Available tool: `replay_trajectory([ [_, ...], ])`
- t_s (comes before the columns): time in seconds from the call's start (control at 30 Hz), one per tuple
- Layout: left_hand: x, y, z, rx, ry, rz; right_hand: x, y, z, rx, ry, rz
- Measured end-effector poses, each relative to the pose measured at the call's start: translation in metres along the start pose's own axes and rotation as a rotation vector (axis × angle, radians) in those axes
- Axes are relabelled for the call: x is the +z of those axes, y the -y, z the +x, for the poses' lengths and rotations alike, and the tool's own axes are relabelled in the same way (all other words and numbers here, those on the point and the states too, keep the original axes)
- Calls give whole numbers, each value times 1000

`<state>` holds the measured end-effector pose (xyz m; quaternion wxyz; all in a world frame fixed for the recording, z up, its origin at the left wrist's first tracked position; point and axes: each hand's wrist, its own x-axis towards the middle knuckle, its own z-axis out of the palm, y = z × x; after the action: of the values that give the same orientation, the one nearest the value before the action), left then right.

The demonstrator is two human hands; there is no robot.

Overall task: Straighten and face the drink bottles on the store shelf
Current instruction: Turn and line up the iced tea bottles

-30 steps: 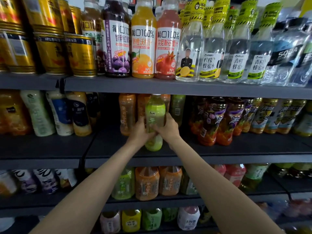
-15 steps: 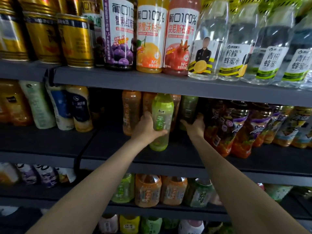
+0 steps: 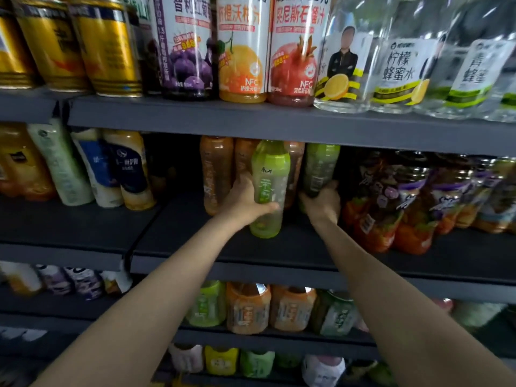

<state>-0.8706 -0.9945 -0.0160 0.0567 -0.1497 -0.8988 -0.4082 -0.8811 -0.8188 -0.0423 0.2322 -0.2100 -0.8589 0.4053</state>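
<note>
The light green bottle [image 3: 269,188] is gripped by the left hand [image 3: 245,201]. Just right of it, the dark green bottle [image 3: 319,169] is clasped low by the right hand [image 3: 321,203].

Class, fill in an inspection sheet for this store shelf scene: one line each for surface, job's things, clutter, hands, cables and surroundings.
Surface: dark grey middle shelf, its front strip bare.
Job's things: light green bottle upright near the front, label facing out; dark green bottle further back, to its right; orange bottles behind, to the left.
Clutter: nothing seen.
Hands: left hand grips the light green bottle; right hand grips the dark green bottle low down.
Cables: nothing seen.
Surroundings: gold cans, juice bottles and clear bottles on the shelf above; more bottles on the shelves below.
</note>
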Motion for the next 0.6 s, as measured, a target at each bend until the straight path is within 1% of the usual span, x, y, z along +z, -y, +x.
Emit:
replay_trajectory([
  [0.1, 1, -2, -2, -13, -13, 37, -11, -4, -22, -66, -4, -36],
  [0.3, -2, -13, -15, -51, -16, 39, -32, -6, -65, -88, 16, -67],
  [0.33, -1, -14, -19, -64, -47, 41, -36, -6, -71, -92, 24, -66],
  [0.4, 5, -13, -34, -62, -209, 15, -43, -6, -83, -91, 44, -66],
  [0.47, 12, -9, -57, 49, -398, -64, -52, -7, -93, -87, 66, -55],
  [0.5, 14, -7, -69, 103, -423, -105, -58, -7, -98, -94, 77, -51],
  [0.53, 15, -6, -78, 142, -397, -144, -63, -8, -102, -97, 94, -50],
  [0.57, 16, -3, -83, 145, -325, -175, -68, -7, -106, -99, 112, -47],
  [0.6, 16, -2, -85, 105, -224, -200, -73, -8, -109, -92, 126, -41],
])
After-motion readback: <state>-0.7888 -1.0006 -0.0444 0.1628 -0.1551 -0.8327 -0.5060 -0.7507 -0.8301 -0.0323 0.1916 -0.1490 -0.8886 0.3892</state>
